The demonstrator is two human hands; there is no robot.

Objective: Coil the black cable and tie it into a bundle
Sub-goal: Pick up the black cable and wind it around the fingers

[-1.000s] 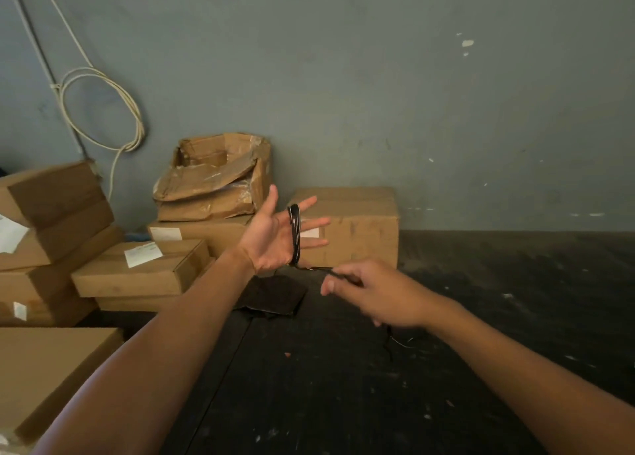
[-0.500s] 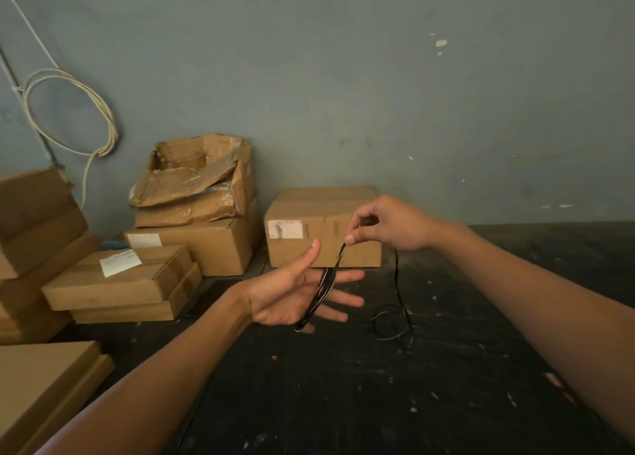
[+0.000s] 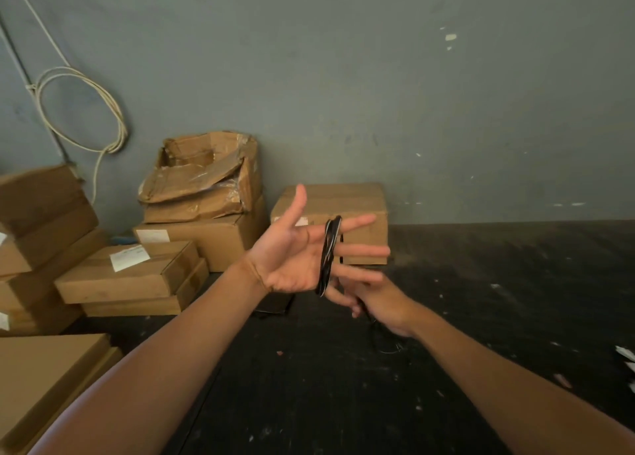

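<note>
The left hand serves as the landmark: it is held up with its palm bare and its fingers spread flat, pointing right, gripping nothing. Several turns of the thin, glossy black cable are wound around those fingers, the coil's long axis running nearly upright across them. The right hand sits just below and right of it, nearer the free strand, pinching cable that trails down its far side; blur hides the exact grip. The next wrap probably goes up behind the fingers.
</note>
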